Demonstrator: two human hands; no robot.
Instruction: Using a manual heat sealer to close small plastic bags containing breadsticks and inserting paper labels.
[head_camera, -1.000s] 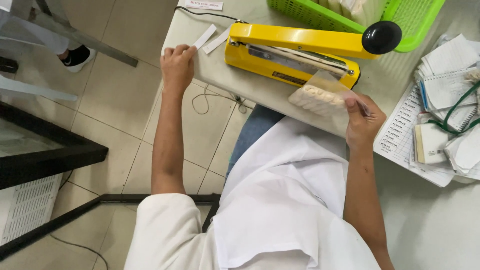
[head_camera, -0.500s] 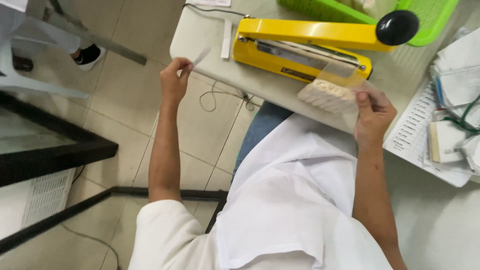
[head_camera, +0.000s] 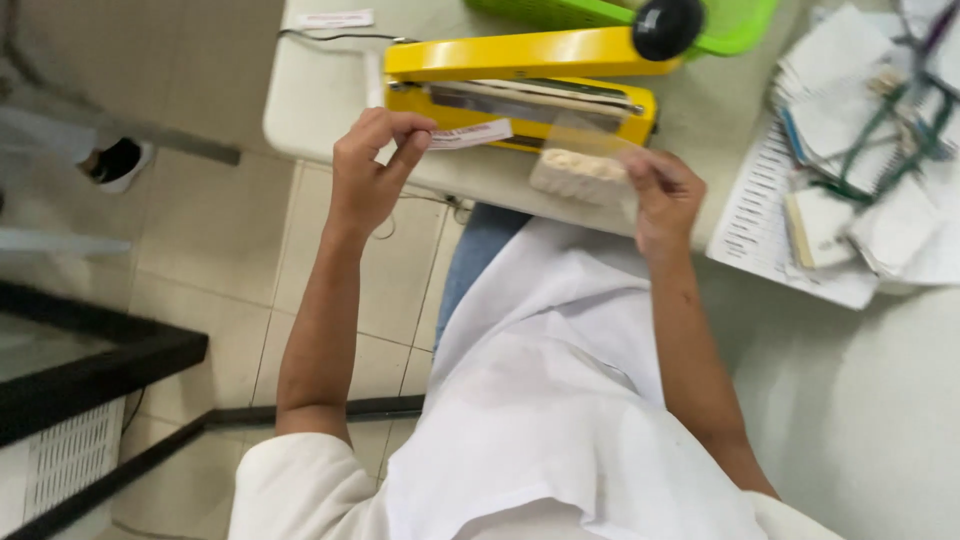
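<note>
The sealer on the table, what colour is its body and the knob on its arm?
Yellow sealer, black knob; clearest in the head view.

Sealer (head_camera: 520, 75) glossy yellow metal; bag (head_camera: 590, 160) clear plastic; label (head_camera: 470, 135) paper.

The person wears a white short-sleeved coat (head_camera: 540, 420) over blue jeans (head_camera: 478, 250), forearms bare

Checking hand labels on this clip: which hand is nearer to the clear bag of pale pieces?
Right. The right hand pinches the clear bag at its edge, in front of the yellow sealer. The left hand is off to the bag's left, holding a small paper slip.
</note>
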